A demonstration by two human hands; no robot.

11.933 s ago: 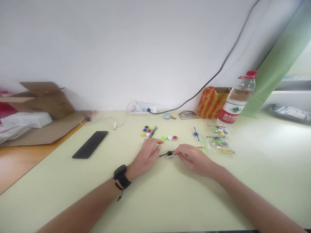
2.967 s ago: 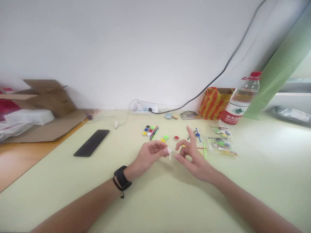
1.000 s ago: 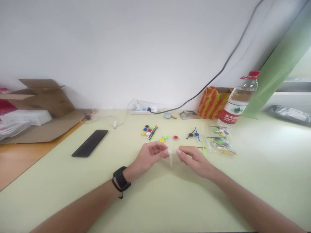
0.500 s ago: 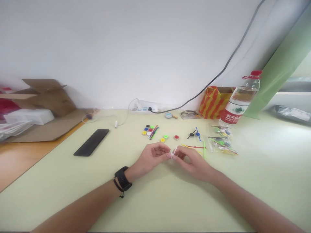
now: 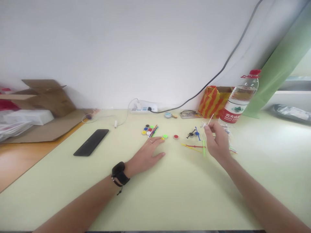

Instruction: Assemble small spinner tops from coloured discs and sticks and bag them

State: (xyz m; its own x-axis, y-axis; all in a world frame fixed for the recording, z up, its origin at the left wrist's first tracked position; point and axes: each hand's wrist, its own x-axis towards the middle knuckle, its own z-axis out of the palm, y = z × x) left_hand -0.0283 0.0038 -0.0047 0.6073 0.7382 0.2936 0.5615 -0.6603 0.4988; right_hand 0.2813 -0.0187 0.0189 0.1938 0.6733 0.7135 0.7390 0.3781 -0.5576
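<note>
My right hand [image 5: 217, 139] is raised above the table and pinches a small white stick piece [image 5: 208, 122] between its fingertips, close to the black and blue assembled pieces [image 5: 194, 133]. My left hand [image 5: 148, 152], with a black watch on its wrist, reaches forward with fingers stretched out; its fingertips touch a small yellow button beside the green button [image 5: 165, 136]. A red button [image 5: 176, 137] lies between the hands. Yellow, red and green sticks [image 5: 193, 147] lie left of my right hand.
A cluster of coloured buttons and sticks [image 5: 150, 130] lies further back. Clear bags of parts sit behind my right hand. A water bottle [image 5: 238, 101], a striped bag [image 5: 211, 102], glasses, a power strip [image 5: 143, 107], a black phone [image 5: 91, 146] and cardboard [image 5: 46, 111] stand around.
The hands have parted. My right hand carried the white piece up and to the right. My left hand let go and reached forward to the yellow and green buttons.
</note>
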